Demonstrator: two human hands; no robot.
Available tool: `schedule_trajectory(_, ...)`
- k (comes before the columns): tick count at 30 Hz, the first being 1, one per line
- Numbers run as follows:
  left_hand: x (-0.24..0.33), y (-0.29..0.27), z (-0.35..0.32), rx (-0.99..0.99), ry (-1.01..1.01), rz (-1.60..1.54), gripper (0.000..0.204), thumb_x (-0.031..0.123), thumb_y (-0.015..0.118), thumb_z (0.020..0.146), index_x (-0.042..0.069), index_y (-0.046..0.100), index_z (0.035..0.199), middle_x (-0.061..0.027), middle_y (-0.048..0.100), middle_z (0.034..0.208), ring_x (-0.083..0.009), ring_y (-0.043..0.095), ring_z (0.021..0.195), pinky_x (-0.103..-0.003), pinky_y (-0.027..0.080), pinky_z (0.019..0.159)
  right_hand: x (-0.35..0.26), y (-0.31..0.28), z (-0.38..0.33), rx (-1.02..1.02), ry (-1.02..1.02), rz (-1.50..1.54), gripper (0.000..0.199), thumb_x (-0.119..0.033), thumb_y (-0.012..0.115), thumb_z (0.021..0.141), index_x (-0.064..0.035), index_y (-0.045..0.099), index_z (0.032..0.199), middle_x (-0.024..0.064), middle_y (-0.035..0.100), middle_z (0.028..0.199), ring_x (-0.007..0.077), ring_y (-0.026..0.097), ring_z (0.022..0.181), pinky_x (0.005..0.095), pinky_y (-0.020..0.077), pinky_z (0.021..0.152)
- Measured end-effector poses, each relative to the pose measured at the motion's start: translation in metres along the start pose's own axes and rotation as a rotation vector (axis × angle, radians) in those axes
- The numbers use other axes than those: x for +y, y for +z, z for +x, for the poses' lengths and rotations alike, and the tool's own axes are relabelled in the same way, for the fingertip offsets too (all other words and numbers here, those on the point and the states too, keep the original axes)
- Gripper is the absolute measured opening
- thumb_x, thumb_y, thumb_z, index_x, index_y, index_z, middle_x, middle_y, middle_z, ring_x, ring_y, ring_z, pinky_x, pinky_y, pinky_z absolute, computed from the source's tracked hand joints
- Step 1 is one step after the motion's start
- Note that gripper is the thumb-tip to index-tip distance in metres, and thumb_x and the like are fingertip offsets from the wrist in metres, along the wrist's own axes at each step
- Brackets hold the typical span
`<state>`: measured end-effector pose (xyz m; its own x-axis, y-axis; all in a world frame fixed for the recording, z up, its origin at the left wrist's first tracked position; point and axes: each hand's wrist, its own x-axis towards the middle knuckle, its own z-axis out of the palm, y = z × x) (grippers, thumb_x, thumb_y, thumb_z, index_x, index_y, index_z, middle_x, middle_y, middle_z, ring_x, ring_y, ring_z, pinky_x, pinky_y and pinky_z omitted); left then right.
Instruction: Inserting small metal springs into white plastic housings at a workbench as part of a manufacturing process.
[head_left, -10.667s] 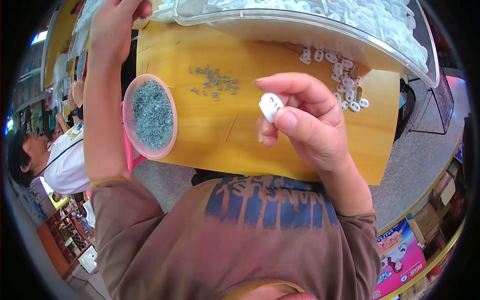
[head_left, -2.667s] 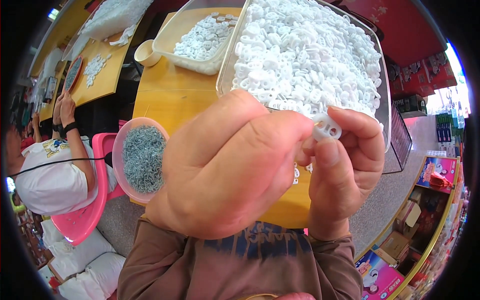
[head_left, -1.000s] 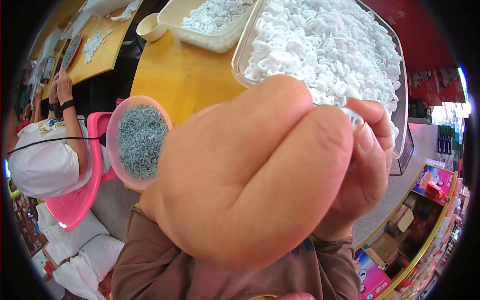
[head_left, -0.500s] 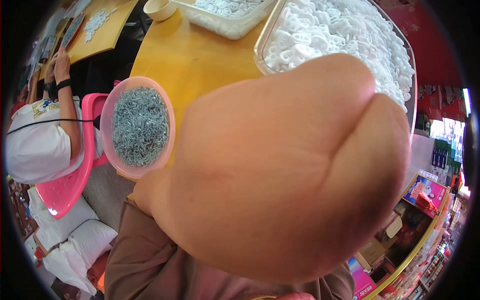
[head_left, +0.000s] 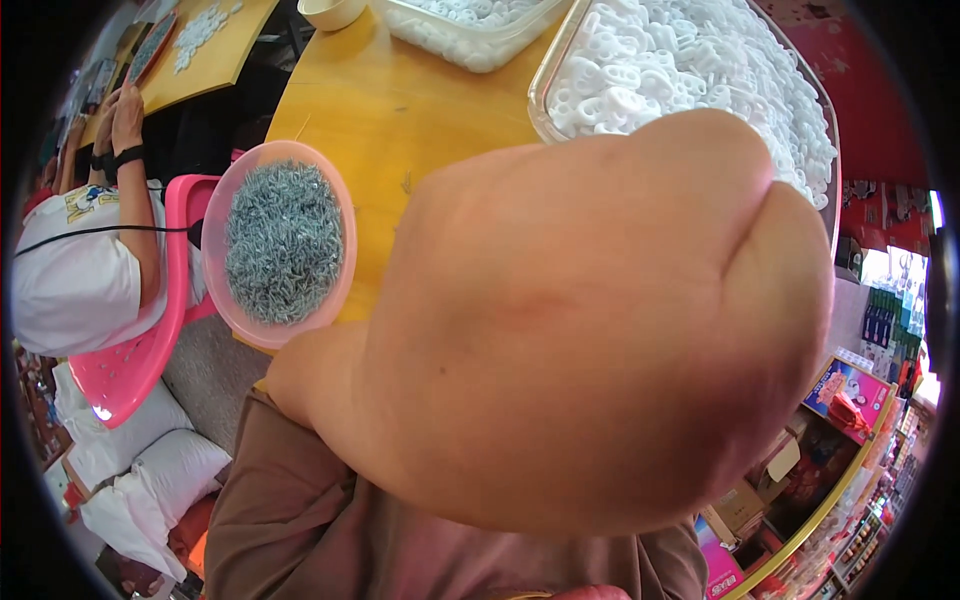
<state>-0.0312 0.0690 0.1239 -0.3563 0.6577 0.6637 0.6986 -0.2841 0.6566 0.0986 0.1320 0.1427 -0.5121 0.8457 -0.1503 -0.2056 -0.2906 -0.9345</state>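
Note:
Bare skin fills the middle of the head view, very close and blurred: it seems to be my left hand and raised forearm (head_left: 590,340), rising from a brown sleeve (head_left: 290,490). Its fingers are hidden, so whether it is open or closed does not show. Nothing held can be made out. Just left of it, a pink plastic basin (head_left: 346,270) is filled with small silvery screws (head_left: 283,243). Behind it, a large clear tray (head_left: 541,100) heaped with white plastic pieces with holes (head_left: 690,65) is partly covered. My right hand is out of view.
These containers stand on a yellow wooden table (head_left: 350,110). A second clear tub (head_left: 480,50) and a cream bowl (head_left: 332,12) are at its far side. Left, a co-worker in white (head_left: 90,270) sits on a pink chair (head_left: 150,365). White sacks (head_left: 170,475) lie below; a stocked display case (head_left: 800,520) stands right.
The near hand and forearm have shifted slightly right in the picture, uncovering more of the table beside the basin. The whole view has moved a little; the containers look unchanged.

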Motion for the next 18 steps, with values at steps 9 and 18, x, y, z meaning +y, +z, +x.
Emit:
schedule_trajectory(9, 0.020, 0.014, 0.007, 0.006, 0.028, -0.066, 0.013, -0.007, 0.055, 0.061, 0.000, 0.054, 0.073, -0.0057, 0.053, 0.059, -0.0126, 0.045, 0.044, -0.022, 0.033, 0.039, 0.015, -0.014, 0.007, -0.105, -0.229, 0.171, 0.027, -0.010, 0.053, 0.075, 0.0066, 0.049, 0.095, 0.0095, 0.054, 0.060, 0.0127, 0.048, 0.047, 0.0206, 0.0380, 0.045)
schedule_trajectory(18, 0.020, 0.010, 0.011, -0.075, -0.025, -0.307, 0.007, -0.005, 0.054, 0.066, -0.001, 0.053, 0.072, -0.0051, 0.051, 0.059, -0.0076, 0.044, 0.046, -0.018, 0.033, 0.042, 0.006, -0.019, 0.007, -0.247, -0.132, 0.237, 0.025, -0.008, 0.054, 0.074, 0.0054, 0.050, 0.094, 0.0110, 0.053, 0.060, 0.0148, 0.047, 0.047, 0.0236, 0.0379, 0.044)
